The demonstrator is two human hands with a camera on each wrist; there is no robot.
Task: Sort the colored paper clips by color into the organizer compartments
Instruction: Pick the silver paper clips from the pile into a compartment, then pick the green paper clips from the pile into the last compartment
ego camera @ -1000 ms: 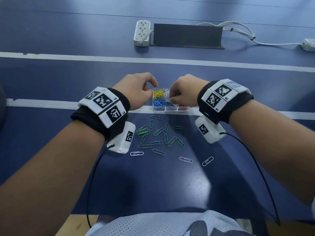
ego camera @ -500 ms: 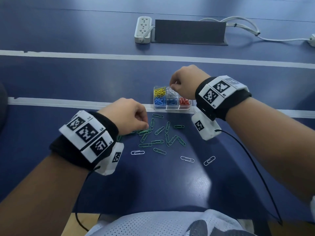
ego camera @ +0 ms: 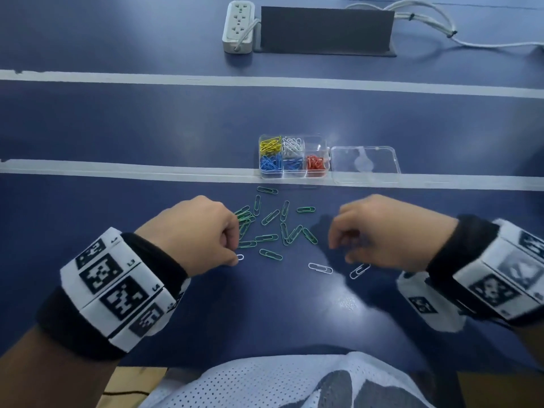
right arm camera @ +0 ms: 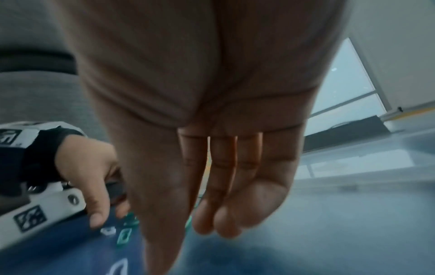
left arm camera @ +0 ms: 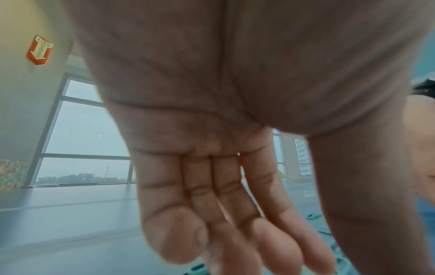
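green paper clips point(ego camera: 270, 217) lie scattered, long axes pointing everywhere.

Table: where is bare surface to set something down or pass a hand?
Bare: the band between the two tape lines, left of the organizer; also the near edge below the white clips. Crowded: green clips between the left hand and right hand.
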